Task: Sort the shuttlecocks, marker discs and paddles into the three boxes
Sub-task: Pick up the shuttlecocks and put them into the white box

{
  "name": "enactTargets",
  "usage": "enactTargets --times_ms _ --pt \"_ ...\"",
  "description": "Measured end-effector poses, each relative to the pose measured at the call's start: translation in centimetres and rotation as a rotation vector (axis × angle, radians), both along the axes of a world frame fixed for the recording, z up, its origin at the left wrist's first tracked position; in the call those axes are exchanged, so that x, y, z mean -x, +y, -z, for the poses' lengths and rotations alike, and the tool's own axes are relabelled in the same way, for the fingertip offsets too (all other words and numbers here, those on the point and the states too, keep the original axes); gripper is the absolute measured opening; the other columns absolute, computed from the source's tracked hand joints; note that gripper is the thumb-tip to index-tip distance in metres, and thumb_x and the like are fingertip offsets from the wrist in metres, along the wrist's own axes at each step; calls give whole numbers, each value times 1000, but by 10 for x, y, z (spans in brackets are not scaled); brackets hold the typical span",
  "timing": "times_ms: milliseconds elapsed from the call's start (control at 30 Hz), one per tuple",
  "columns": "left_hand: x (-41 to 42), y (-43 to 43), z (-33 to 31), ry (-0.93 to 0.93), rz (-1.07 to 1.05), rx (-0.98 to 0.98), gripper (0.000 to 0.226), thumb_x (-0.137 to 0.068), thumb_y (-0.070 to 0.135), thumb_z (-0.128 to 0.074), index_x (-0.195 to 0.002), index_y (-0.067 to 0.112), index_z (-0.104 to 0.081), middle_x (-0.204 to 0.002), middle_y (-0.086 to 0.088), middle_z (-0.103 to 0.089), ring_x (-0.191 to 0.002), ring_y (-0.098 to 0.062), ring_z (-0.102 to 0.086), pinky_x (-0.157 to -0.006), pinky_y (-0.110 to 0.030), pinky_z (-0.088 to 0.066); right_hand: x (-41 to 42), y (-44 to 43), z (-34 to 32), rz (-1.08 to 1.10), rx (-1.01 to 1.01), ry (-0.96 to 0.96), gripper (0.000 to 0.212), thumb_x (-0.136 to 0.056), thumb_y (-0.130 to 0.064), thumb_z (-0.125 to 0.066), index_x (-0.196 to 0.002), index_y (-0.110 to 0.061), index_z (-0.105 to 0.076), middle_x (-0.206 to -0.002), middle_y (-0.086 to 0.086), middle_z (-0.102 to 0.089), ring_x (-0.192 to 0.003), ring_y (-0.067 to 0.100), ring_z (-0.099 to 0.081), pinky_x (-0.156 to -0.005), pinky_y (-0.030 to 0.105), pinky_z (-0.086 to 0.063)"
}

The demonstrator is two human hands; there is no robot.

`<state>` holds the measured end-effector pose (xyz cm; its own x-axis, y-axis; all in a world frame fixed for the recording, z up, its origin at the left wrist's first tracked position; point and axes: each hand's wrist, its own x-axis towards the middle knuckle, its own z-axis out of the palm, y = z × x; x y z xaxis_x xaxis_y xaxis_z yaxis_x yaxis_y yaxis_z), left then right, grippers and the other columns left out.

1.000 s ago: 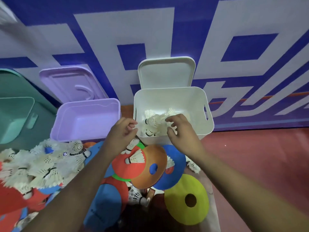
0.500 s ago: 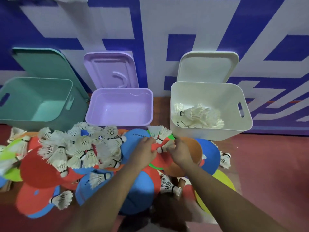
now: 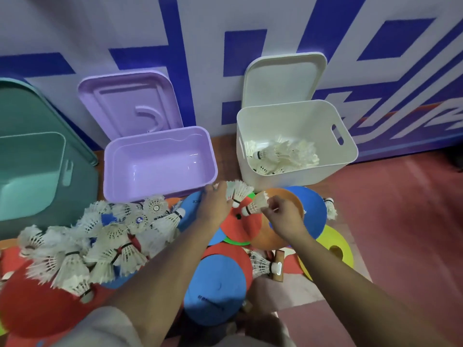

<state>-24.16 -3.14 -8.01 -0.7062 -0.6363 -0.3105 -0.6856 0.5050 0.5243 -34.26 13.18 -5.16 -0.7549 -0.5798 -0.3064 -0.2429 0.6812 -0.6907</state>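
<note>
Three open boxes stand along the wall: a green box point(image 3: 37, 146), a purple box point(image 3: 160, 194) and a white box point(image 3: 295, 171) that holds several shuttlecocks point(image 3: 283, 155). My left hand point(image 3: 216, 204) grips a white shuttlecock point(image 3: 239, 191) just in front of the purple box. My right hand point(image 3: 285, 216) pinches another shuttlecock point(image 3: 255, 205) by its feathers, over an orange marker disc point(image 3: 270, 236). A pile of shuttlecocks point(image 3: 100, 236) lies to the left on red and blue paddles point(image 3: 215, 289). Blue disc point(image 3: 313, 211) and yellow disc point(image 3: 335, 249) lie to the right.
Each box's lid leans against the blue and white wall behind it. A lone shuttlecock point(image 3: 330, 207) lies right of the blue disc, and another point(image 3: 263, 265) rests near a wooden paddle handle point(image 3: 278, 265). Red floor point(image 3: 400, 234) stretches to the right.
Both hands came back from the white box to the pile of discs. Each has picked up a shuttlecock and lifted it slightly. The view has shifted left.
</note>
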Motion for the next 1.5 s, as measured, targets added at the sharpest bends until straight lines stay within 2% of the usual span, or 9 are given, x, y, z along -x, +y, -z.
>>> enactTargets --times_ms 200,433,567,667,867,1167,1267,1367,1500 --pt "-25 -2 -8 297 170 -49 12 -92 21 -58 -89 16 -48 -96 0 -47 -84 -20 -50 -72 -35 -45 -2 1 -57 124 266 13 16 -90 -21 -65 -79 -16 -55 -65 -4 -52 -54 11 -46 -54 23 -39" --pt "-53 -9 -37 482 95 -451 64 -80 27 -78 -128 45 -40 -120 15 -57 -97 -4 -63 -80 -21 -53 -15 -27 -59 -196 126 103 7 -96 -21 -58 -101 -20 -63 -92 -6 -63 -72 5 -53 -67 20 -38" --pt "-66 -13 -38 457 118 -349 52 -80 22 -77 -121 41 -53 -105 19 -63 -90 7 -61 -76 -14 -47 -37 -41 -57 -322 121 40 11 -95 -24 -60 -101 -17 -65 -95 -3 -63 -70 3 -57 -66 17 -39" --pt "-79 -17 -35 499 5 -380 48 -81 19 -76 -118 40 -55 -105 19 -66 -95 7 -63 -81 -14 -50 -39 -41 -51 -95 236 -11 24 -96 -33 -58 -111 -17 -66 -107 -4 -60 -85 11 -62 -72 13 -44" --pt "-95 -13 -27 560 -130 -521 49 -81 7 -76 -117 33 -56 -115 10 -67 -104 0 -64 -87 -17 -50 -10 -26 4 -11 -215 24 58 -91 -39 -62 -134 -2 -48 -135 17 -48 -119 30 -51 -93 34 -40" --pt "-111 -10 -22 478 -162 -479 46 -81 19 -76 -117 39 -56 -116 15 -65 -107 -1 -62 -91 -26 -52 -10 -22 12 -100 -94 158 6 -92 -9 -56 -93 -9 -62 -87 9 -66 -81 25 -63 -67 33 -46" --pt "-113 -11 -28 450 -166 -414 43 -81 19 -76 -114 38 -55 -110 17 -65 -100 1 -62 -84 -19 -51 -16 -17 -19 -67 91 203 4 -92 -13 -59 -88 -14 -59 -77 -2 -62 -67 10 -56 -58 17 -39" --pt "-115 -11 -39 413 -122 -343 41 -82 15 -74 -114 33 -55 -105 21 -63 -98 7 -59 -78 -10 -46 -26 -19 -52 -112 257 165 3 -93 -15 -59 -90 -15 -59 -80 -7 -60 -72 6 -55 -61 10 -38" --pt "-116 -8 -52 431 -51 -311 39 -83 11 -73 -117 24 -58 -103 24 -61 -94 17 -56 -76 -4 -45 -40 -34 -70 -337 229 167 6 -92 -11 -59 -91 -17 -60 -86 -6 -61 -78 12 -57 -69 24 -45"
